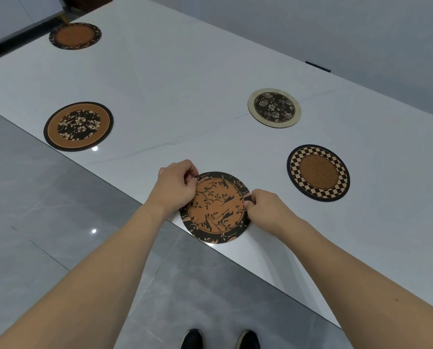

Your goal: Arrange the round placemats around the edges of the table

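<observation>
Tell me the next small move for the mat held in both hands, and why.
Probably slide the branch-patterned placemat slightly inward, then release. Its near rim overhangs the table edge, while the left hand and right hand pinch opposite rims.

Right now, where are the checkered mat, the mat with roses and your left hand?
checkered mat (pixel 318 172), head view, brown middle
rose mat (pixel 274 107), head view, dark flowered middle
left hand (pixel 175 188), head view, back of hand
</observation>
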